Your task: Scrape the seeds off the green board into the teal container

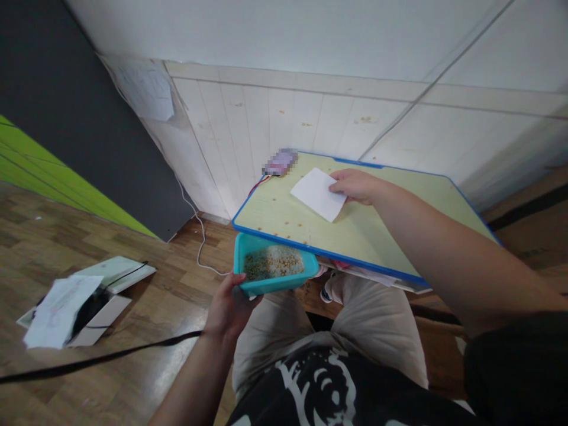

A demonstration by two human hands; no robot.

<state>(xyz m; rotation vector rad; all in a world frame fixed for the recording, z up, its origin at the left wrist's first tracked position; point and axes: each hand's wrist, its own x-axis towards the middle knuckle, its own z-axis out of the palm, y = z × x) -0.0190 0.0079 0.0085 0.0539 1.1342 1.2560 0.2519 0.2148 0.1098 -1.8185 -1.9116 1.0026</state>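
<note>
My left hand grips the near left rim of a turquoise plastic tub, holding it just below the front left edge of a small desk. Inside the tub lie many small tan grains or beans mixed with something whitish. Over the desk, my right hand pinches the right edge of a white piece of paper or card, thumb on top. A few small tan bits are scattered on the desktop near the edge above the tub.
A pixelated, phone-like item with a red cord sits at the desk's back left corner. An open white box with papers stands on the wooden floor at left. A white cable trails along the floor; a black strap crosses at lower left.
</note>
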